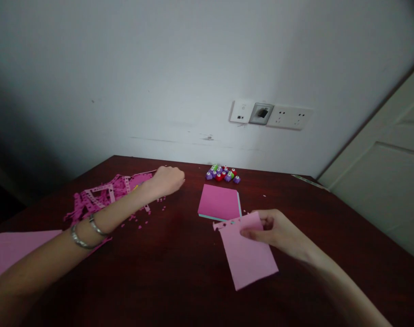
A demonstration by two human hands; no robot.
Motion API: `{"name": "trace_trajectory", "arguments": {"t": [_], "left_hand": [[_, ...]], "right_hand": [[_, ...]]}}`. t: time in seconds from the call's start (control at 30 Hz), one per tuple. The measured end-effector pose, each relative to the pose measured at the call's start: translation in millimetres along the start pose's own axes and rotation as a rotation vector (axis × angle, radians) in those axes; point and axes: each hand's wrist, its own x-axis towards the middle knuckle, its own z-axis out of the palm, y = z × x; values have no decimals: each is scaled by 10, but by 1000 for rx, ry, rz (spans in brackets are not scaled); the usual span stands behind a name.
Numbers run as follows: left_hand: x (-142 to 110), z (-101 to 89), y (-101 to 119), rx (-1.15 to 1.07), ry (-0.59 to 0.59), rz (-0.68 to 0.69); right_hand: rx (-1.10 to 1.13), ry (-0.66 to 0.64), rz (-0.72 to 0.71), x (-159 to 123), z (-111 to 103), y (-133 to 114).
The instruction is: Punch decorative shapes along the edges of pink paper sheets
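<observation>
Evidently, the right hand [270, 230] pinches the pink sheet [249, 261] near the paper stack [219, 202]; tugging its flimsy punched edge [227, 223] could tear it; the left hand [169, 180] curls, any grip hidden.

Before me, a dark red-brown desk [312, 218] against a pale wall [159, 68], dark scuffs [209, 137] above it, a row of socket plates [290, 117], a white panelled door [386, 159] to my right, dim light, deep shadow left.

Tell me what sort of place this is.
Probably a room in a home: there is a dark reddish table, a row of wall sockets behind it, and what looks like a panelled door at the right.
</observation>
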Motion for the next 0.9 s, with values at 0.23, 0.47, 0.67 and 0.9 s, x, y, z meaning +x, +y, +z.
{"name": "trace_trajectory", "arguments": {"t": [0.23, 0.47, 0.67, 0.9], "left_hand": [[-187, 316, 947, -334, -509, 503], [-221, 433, 953, -471, -608, 513], [-286, 441, 931, -572, -635, 472], [-198, 177, 689, -662, -606, 321]], "right_hand": [[-65, -12, 24, -23, 146, -30], [-115, 3, 5, -95, 136, -25], [-106, -46, -2, -116, 158, -55], [-46, 6, 82, -214, 95, 34]]}}
